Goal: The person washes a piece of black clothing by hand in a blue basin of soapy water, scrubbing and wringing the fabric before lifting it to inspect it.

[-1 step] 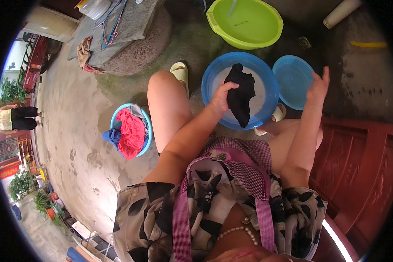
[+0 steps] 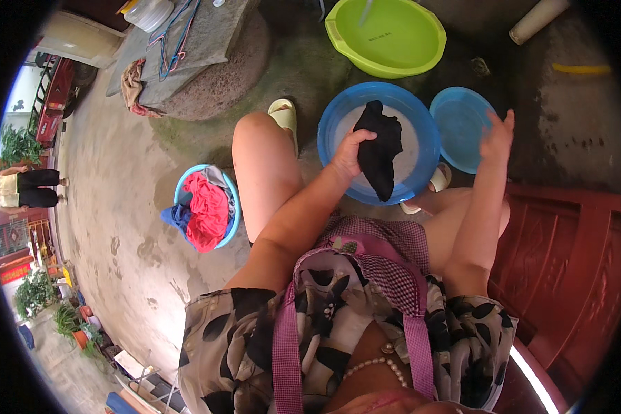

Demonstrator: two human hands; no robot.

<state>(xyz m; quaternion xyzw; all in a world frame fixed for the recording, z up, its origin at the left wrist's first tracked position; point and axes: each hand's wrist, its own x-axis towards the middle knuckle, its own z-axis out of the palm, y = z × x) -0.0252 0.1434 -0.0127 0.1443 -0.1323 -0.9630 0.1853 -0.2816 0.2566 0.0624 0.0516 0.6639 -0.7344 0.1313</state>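
Across the concrete floor [image 2: 134, 207]: damp patches and several plastic vessels, which I look straight down on.
Large blue tub [image 2: 425, 165]: front and centre, pale at the bottom; I would do the handling above it, so drips fall inside.
Lime-green basin [image 2: 376, 68]: just beyond the tub, well apart from both hands.
Smaller blue basin [image 2: 459, 131]: just right of the tub, partly behind the right hand.
Light-blue bucket [image 2: 237, 217]: off to the left, heaped with a red garment [image 2: 210, 203] and a blue garment [image 2: 177, 215] spilling over its rim.
Black cloth [image 2: 379, 155]: over the tub, bunched; I cannot tell whether it touches the tub. Spreading its folds should let me treat it evenly.
Left hand [image 2: 352, 150]: gripping the cloth's left edge, thumb on top, fingers hidden; I'd hold firmly there.
Right hand [image 2: 495, 141]: holding nothing, fingers spread, slightly blurred; best brought to the cloth's free edge, I judge.
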